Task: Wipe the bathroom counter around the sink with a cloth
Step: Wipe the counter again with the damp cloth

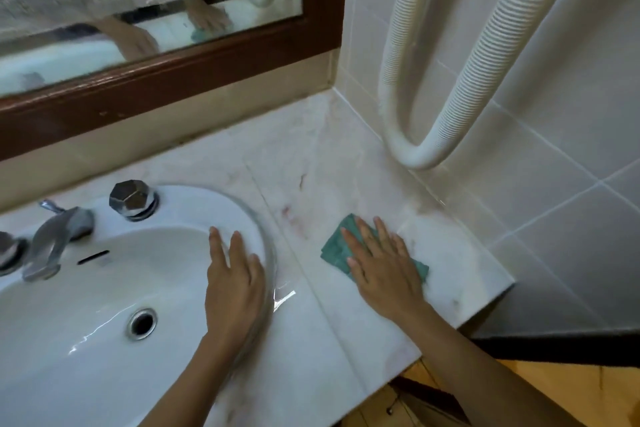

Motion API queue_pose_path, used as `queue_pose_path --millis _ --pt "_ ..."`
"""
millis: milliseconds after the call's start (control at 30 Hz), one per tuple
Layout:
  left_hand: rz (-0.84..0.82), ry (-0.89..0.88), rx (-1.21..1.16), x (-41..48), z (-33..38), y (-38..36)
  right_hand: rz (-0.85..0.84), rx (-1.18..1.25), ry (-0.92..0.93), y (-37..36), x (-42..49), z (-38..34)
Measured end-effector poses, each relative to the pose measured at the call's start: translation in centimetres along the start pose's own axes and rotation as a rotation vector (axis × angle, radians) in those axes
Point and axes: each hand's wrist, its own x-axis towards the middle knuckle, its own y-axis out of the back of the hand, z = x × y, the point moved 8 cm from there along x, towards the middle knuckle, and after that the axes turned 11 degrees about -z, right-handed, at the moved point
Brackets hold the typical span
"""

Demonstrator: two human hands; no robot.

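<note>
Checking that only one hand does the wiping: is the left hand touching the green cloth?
Apart. Head view: left hand lies on the sink rim, bare counter lying between it and the cloth.

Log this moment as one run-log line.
phase: wipe | right hand: flat on green cloth, counter right of sink | left hand: flat on sink rim | reddish marks: between sink and cloth

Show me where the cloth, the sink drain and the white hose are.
Cloth [333, 248], head view, on the green folds showing at its left end.
Drain [142, 322], head view, on its dark opening.
Hose [420, 157], head view, on the bottom of its bend.
</note>
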Motion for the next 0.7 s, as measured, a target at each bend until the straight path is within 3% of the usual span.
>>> queue_pose_path --millis 167,300,533,700 --pt "0.009 0.022 0.0 0.0 0.5 0.0 0.014 0.008 -0.216 2.7 6.7 4.7" --pt "0.02 0.052 0.016 0.2 0.5 -0.2 0.02 0.036 -0.25 5.6 15.0 5.6" --pt "0.051 0.045 0.03 0.6 0.1 -0.3 -0.008 0.07 -0.1 7.1 25.4 -2.7" --pt "0.051 0.034 0.039 0.5 0.2 -0.2 -0.018 0.011 0.174 3.8 19.2 -9.5"
